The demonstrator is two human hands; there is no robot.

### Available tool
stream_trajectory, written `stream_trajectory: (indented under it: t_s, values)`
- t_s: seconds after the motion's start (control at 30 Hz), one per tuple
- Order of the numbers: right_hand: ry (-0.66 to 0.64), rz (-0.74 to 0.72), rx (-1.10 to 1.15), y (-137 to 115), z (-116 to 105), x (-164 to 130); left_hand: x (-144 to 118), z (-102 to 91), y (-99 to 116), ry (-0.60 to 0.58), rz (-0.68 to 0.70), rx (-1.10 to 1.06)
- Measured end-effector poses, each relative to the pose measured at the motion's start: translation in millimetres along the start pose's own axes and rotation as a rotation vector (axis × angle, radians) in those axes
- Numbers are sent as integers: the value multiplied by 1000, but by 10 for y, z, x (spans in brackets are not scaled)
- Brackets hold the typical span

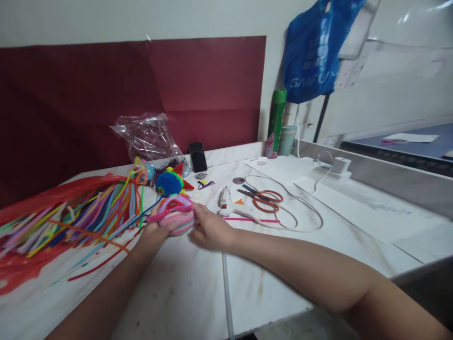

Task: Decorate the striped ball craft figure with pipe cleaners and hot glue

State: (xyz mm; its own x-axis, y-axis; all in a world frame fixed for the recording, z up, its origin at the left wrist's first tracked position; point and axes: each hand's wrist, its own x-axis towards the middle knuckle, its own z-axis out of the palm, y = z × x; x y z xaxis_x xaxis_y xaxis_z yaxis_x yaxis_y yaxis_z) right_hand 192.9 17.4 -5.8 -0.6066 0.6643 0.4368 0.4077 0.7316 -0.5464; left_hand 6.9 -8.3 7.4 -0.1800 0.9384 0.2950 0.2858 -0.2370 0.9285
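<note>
A: What lies toward the bench's left edge?
B: A spread of coloured pipe cleaners on red plastic; just right of them the left hand cups a pink coiled piece from below, fingers curled around it.
A: And the other hand?
B: The right hand presses the piece's right side, fingers closed against it; beyond it lie a glue gun and orange-handled scissors; a green spray can stands at the back edge.
</note>
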Motion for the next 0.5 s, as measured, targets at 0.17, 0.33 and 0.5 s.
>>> stream_trajectory:
  t_s: [0.17,0.33,0.5]
  values:
    - [20,-17,39,10,14,-16,-43,27,58,-59,-28,-121]
    - [29,-14,62,36,36,-21,-38,-1,-51,-162,-6,-271]
    - [28,4,40,29,37,-27,-28,-47,-98,-155,15,-215]
